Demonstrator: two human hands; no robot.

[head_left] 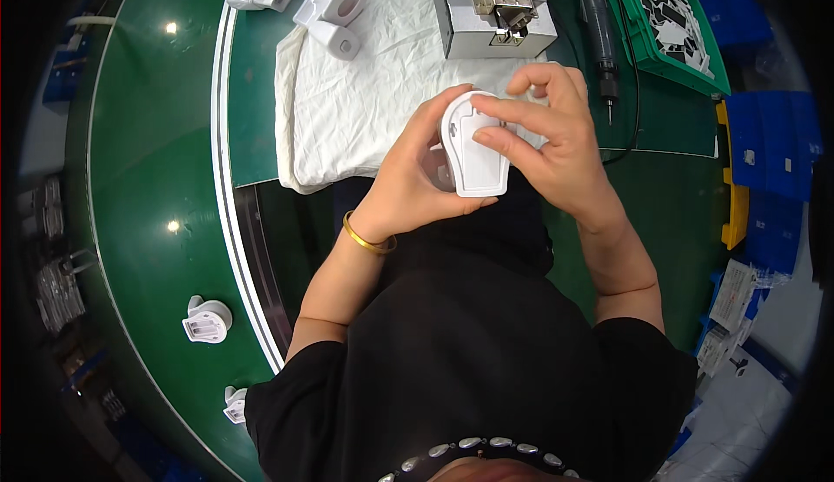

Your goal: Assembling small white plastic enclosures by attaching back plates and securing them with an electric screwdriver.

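Note:
My left hand (408, 169) grips a white plastic housing (483, 169), rounded at the top and narrower at its lower end. It is held up above the near edge of the workbench, its flat recessed side turned up. My right hand (556, 135) bends over it from the right. Its thumb and index fingertip rest on the recessed side, slightly apart, while the other fingers curl above. A flat white panel shows within the recess; whether the fingertips pinch a small part there cannot be made out.
A white cloth (347, 108) covers part of the green bench, with several white housings (334, 4) at its far left. A grey metal machine (460, 22) stands behind. An electric screwdriver (599, 39) and a green bin (634, 48) of flat pieces lie right. More housings (207, 321) sit on the left surface.

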